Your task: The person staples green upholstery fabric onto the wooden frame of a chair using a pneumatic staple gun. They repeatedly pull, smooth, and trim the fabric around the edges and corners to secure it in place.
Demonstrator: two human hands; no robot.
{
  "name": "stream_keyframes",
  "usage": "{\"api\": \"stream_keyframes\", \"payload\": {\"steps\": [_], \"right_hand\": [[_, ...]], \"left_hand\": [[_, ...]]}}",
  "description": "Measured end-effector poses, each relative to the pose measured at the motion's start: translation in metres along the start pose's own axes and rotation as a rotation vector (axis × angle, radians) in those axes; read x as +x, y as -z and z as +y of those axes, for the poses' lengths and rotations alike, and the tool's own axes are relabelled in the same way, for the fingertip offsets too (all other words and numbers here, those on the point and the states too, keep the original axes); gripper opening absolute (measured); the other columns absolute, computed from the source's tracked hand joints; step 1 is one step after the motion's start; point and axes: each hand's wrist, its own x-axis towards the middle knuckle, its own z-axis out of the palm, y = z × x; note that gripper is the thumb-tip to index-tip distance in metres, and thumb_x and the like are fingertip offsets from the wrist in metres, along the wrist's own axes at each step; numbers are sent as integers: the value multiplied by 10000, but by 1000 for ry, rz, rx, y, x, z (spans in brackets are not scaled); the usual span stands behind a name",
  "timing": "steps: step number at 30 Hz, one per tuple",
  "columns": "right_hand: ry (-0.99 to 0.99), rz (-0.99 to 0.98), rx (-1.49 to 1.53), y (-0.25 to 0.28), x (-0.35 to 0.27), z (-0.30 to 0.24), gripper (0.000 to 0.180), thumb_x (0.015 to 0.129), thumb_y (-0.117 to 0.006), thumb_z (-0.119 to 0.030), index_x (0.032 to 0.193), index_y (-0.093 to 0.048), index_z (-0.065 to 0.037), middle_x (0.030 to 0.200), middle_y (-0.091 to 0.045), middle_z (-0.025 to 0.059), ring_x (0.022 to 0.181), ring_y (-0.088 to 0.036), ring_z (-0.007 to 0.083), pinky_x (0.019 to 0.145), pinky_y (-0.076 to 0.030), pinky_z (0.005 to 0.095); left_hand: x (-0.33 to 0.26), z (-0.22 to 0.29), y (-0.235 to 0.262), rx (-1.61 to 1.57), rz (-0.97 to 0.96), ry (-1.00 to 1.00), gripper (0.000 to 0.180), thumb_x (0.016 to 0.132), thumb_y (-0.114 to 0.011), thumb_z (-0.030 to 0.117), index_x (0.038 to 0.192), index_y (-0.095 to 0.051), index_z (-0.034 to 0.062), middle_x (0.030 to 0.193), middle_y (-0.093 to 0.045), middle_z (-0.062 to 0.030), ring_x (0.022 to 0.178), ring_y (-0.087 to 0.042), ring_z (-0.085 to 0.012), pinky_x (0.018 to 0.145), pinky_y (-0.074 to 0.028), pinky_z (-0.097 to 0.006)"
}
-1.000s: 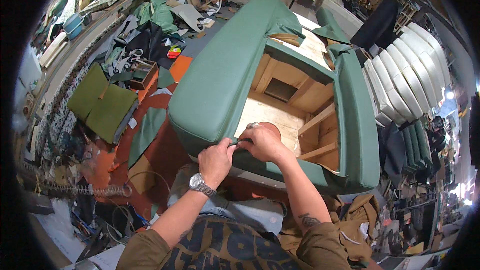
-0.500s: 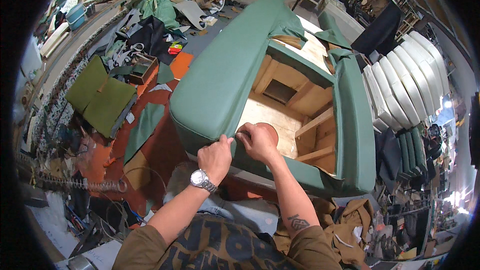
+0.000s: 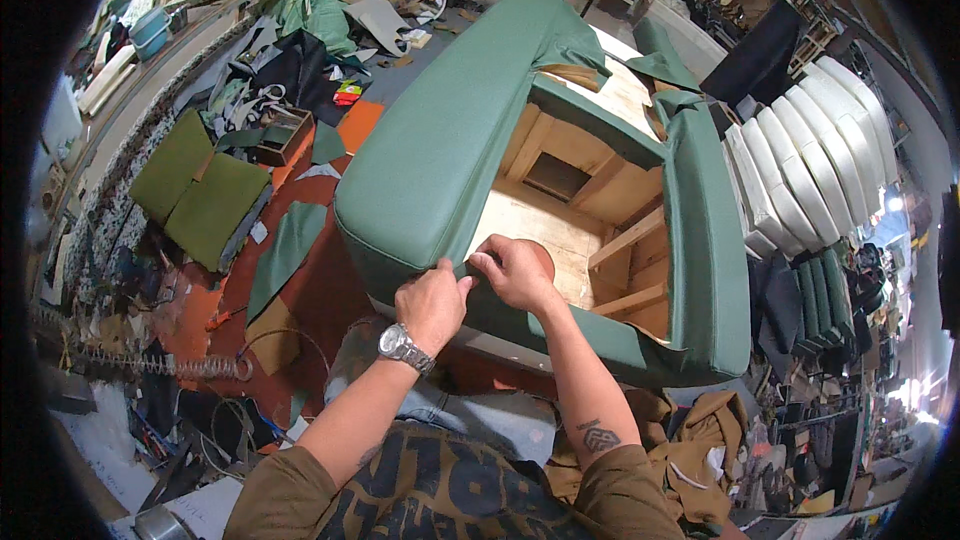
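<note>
A sofa frame covered in green upholstery (image 3: 440,150) stands before me, with bare wood (image 3: 535,230) showing in its open middle. Both hands are at its near left corner, where the padded arm meets the front rail. My left hand (image 3: 432,305), with a watch on the wrist, has its fingers curled in a pinch on the green cover's edge at the seam. Close beside it, my right hand (image 3: 515,273) pinches the same cover between thumb and fingers. Their fingertips hide the exact spot gripped. A round brown disc or hole (image 3: 545,258) shows partly behind the right hand.
Olive green cushions (image 3: 200,190), green offcuts (image 3: 288,250) and a wooden box (image 3: 288,135) lie on the left. White padded panels (image 3: 800,155) stack at the right, above ribbed green pieces (image 3: 822,300). Brown cloth (image 3: 690,450) is heaped near my right elbow.
Both hands stay at the corner. The left hand has shifted its finger position slightly, its thumb now lower at the seam; the right hand has tipped a little.
</note>
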Motion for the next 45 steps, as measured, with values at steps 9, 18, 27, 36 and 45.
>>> {"api": "stream_keyframes", "payload": {"steps": [9, 18, 27, 36, 45], "right_hand": [[-81, 30, -123, 6, 1, -14, 300, 1017, -722, -393, 1083, -811, -115, 923, -786, 138, 864, -749, 339, 788, -573, 448], [-94, 0, -11, 0, 7, -7, 262, 997, -763, -293, 1053, -791, -39, 897, -762, 172, 826, -715, 343, 779, -563, 427], [192, 219, -4, -14, 0, -1, 126, 938, -781, -123, 907, -736, -10, 829, -683, 170, 805, -657, 357, 746, -517, 451], [164, -2, -32, 9, 6, 11, 241, 962, -808, -230, 1109, -765, -44, 911, -765, 199, 842, -735, 355, 775, -568, 447], [63, -190, -81, 28, 2, -7, 230, 952, -809, -221, 1032, -729, -20, 913, -722, 175, 858, -677, 359, 792, -540, 434]], "left_hand": [[-52, -14, -21, -81, 148, -451, 403, 983, -721, 270, 1301, -674, 28, 1423, -640, -196, 1352, -594, -369, 1047, -538, -475], [-66, -57, -82, 77, 49, -579, 941, 946, -725, 507, 1674, -332, 60, 1791, -237, -134, 1658, -200, -317, 1308, -208, -593], [-60, -56, -89, 237, 188, -444, 910, 933, -736, 476, 1679, -340, 139, 1788, -245, -22, 1645, -215, -213, 1241, -284, -686], [-55, -58, -87, 263, 232, -439, 898, 916, -761, 492, 1668, -353, 219, 1757, -277, 35, 1625, -226, -166, 1186, -323, -758], [-51, -74, -118, 272, 320, -495, 928, 906, -765, 544, 1652, -320, 217, 1771, -218, 8, 1664, -129, -211, 1188, -236, -833]]}}
